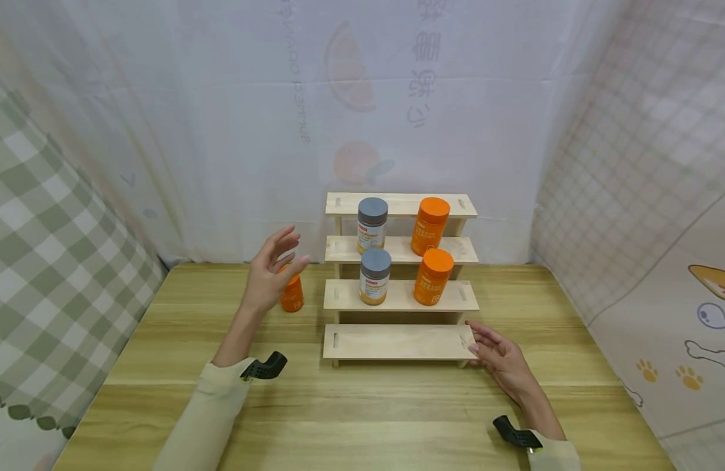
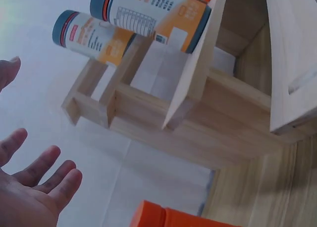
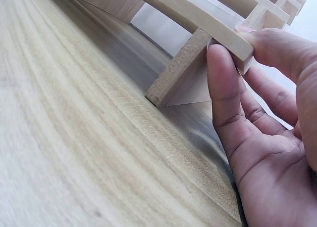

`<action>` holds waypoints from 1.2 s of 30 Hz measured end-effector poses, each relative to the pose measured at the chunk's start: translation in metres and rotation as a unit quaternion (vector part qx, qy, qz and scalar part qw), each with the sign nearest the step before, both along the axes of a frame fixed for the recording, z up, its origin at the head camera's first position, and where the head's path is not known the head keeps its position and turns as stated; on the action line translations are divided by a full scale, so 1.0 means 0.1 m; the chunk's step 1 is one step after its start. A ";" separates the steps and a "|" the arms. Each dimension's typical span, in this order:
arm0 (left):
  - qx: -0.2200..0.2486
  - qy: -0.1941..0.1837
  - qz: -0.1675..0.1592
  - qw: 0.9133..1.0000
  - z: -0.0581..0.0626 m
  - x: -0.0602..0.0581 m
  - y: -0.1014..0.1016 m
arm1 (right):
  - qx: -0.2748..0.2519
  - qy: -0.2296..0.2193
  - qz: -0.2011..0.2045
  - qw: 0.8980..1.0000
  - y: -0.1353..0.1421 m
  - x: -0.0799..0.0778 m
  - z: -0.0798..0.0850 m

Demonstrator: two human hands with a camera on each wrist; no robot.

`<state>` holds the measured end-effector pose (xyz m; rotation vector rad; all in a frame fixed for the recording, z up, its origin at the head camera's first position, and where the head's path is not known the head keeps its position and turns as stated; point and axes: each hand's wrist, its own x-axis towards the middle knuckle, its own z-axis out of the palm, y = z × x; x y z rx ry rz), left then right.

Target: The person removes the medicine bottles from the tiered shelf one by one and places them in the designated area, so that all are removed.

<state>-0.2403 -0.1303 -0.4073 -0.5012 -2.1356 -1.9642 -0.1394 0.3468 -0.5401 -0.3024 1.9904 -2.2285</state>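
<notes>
A stepped wooden display rack (image 1: 397, 340) stands on the table. Its bottom board is pinched at the right end by my right hand (image 1: 503, 363); thumb and finger lie on either side of the board's corner in the right wrist view. My left hand (image 1: 270, 268) is raised to the left of the rack with fingers spread, holding nothing. Partly hidden behind it, an orange bottle (image 1: 292, 297) stands on the table. Two grey-capped bottles (image 1: 374, 288) and two orange bottles (image 1: 431, 284) stand upright in pairs on the middle steps.
The wooden table (image 1: 397, 418) extends around the rack. A white printed curtain (image 1: 221, 131) hangs behind, a green checked cloth (image 1: 62, 261) on the left and a patterned cloth (image 1: 644, 294) on the right.
</notes>
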 end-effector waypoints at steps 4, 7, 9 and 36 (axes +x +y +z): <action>-0.001 0.005 -0.019 1.000 0.07 -0.01 0.07 | 0.010 -0.007 -0.006 1.000 0.00 -0.01 0.00; 0.002 0.009 -0.034 0.999 0.11 -0.03 0.13 | 0.013 -0.009 -0.006 1.000 0.01 -0.01 -0.01; 0.002 0.010 -0.042 0.999 0.14 -0.04 0.18 | 0.014 -0.010 -0.006 1.000 0.01 -0.01 -0.02; -0.009 -0.025 -0.106 0.994 0.28 -0.32 0.65 | -0.026 0.009 0.011 1.000 0.02 -0.02 -0.04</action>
